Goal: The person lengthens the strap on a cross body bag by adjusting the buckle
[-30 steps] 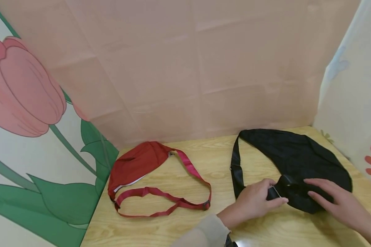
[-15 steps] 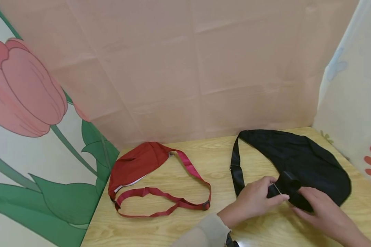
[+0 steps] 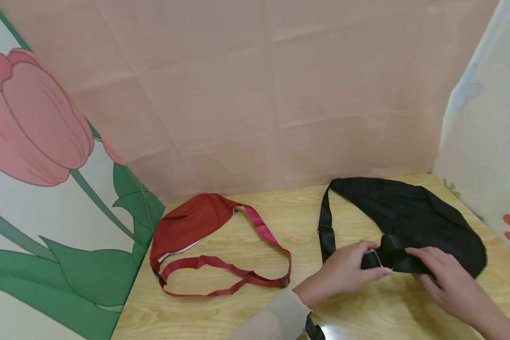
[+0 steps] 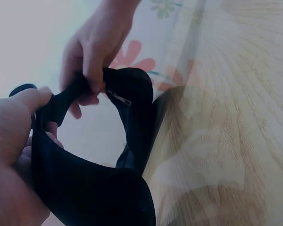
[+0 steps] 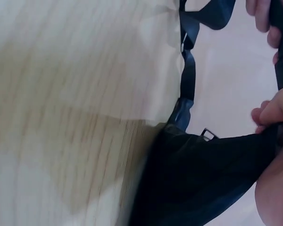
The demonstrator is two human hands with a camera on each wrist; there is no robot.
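A black crossbody bag [image 3: 425, 212] lies on the table at the right, its near end raised toward the hands. My left hand [image 3: 344, 270] pinches the black strap [image 3: 401, 260] beside a thin metal slider [image 3: 377, 258]. My right hand [image 3: 448, 278] grips the strap farther right, where it meets the bag's end. Between the two hands the strap runs nearly straight, with a loop standing up over it. In the left wrist view a zipper pull [image 4: 119, 96] shows on the bag. The right fingertips are partly hidden behind the strap and bag.
On the left of the table [image 3: 306, 212] lies a red waist bag [image 3: 191, 226], its red strap [image 3: 221, 267] looped in front. A pinkish sheet [image 3: 255, 94] hangs behind the table. Flower-patterned walls stand at both sides.
My right hand has moved from over the bag to grip the strap, then drawn slightly right and up. The strap now stretches between both hands. The left hand keeps its pinch.
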